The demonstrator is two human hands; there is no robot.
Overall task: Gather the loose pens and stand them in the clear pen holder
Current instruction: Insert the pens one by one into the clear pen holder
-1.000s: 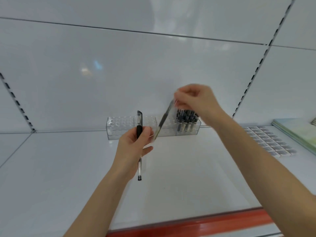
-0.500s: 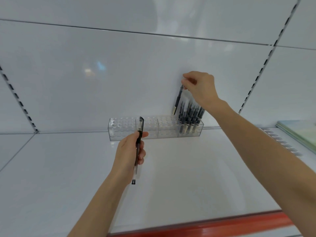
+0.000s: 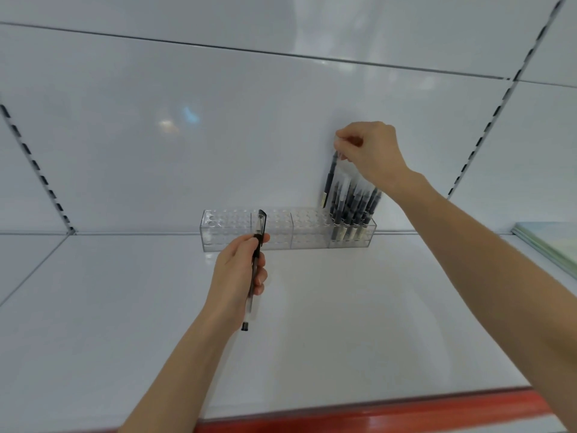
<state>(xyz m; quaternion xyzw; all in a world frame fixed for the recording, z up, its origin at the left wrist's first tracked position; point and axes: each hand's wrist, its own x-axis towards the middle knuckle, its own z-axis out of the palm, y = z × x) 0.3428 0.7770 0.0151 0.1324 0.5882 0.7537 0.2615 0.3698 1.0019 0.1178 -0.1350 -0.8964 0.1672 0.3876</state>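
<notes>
Pinches a slim dark-barrelled pen (image 3: 328,179) by its top end between thumb and fingertips of the right hand (image 3: 371,151), hanging it almost upright, tip down, just above the right end of the long clear plastic pen holder (image 3: 231,234) at the far side of the white shelf (image 3: 125,307), beside dark standing pens (image 3: 354,204); likely lined up for a free hole. Grips a clear-barrelled, black-capped pen (image 3: 256,260) in the left hand's (image 3: 237,276) curled fingers, cap pointing far, apparently next.
</notes>
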